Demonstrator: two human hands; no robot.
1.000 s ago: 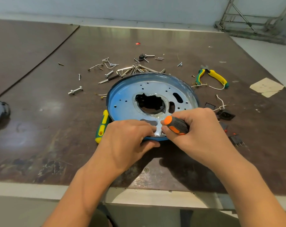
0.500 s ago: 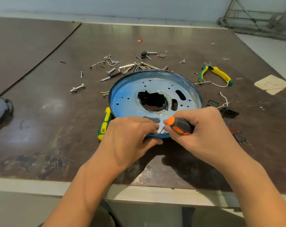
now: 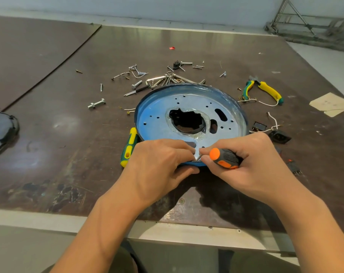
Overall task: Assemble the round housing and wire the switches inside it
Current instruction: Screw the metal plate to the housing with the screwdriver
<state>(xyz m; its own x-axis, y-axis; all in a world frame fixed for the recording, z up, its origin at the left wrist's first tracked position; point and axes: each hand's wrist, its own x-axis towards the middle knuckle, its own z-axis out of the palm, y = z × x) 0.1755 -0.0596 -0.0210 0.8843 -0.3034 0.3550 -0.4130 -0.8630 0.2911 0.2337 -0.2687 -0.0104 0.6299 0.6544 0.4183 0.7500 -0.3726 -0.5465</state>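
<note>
The round housing (image 3: 159, 117), a shallow blue-rimmed metal dish with a jagged centre hole, lies flat on the table. My left hand (image 3: 159, 164) grips its near rim, fingers curled over the edge and thumb under it. My right hand (image 3: 248, 162) holds an orange and black screwdriver (image 3: 224, 158) with its tip down at the rim between my two hands. Black switches (image 3: 279, 135) with white wires lie to the right of the housing; another black part (image 3: 294, 167) is beside my right wrist.
Loose screws and bolts (image 3: 157, 78) are scattered behind the housing. Yellow-green pliers (image 3: 265, 89) lie at the back right, and a yellow-green handled tool (image 3: 128, 146) sits by the housing's left edge. A black cover (image 3: 1, 131) is at far left. Paper scraps (image 3: 328, 104) at right.
Both hands stay at the housing's near rim. The screwdriver handle has shifted slightly right in my right hand, and the camera has tilted a little.
</note>
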